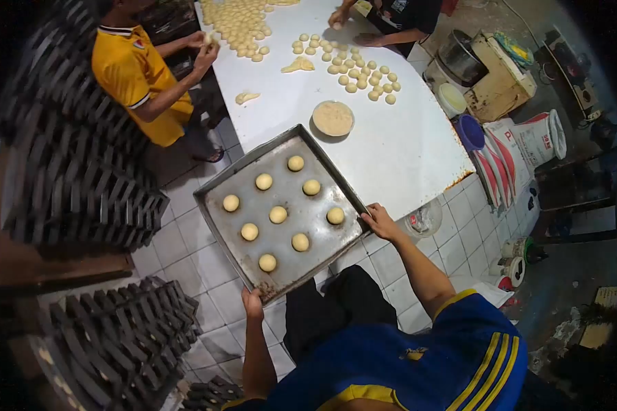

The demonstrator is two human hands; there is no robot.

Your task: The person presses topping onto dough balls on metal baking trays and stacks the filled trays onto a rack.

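Note:
Between my two hands is a worn metal baking tray (pixel 291 147), its far corner over the table's near edge. Several round dough balls (pixel 277 215) sit spaced apart on it. My left hand (pixel 252 302) grips the tray's near-left corner, and my right hand (pixel 382 222) is closed on its right corner. Just beyond the tray, a bowl of pale crumbly filling or topping (pixel 333 118) stands on the white table (pixel 404 151).
More dough balls (pixel 236 24) and flat dough scraps (pixel 298 65) lie on the table. A person in a yellow shirt (pixel 134 75) handles dough at left; another person's hand (pixel 337 18) is at the far side. Stacked dark trays (pixel 82 171) rise at left; sacks (pixel 514 154) and buckets stand right.

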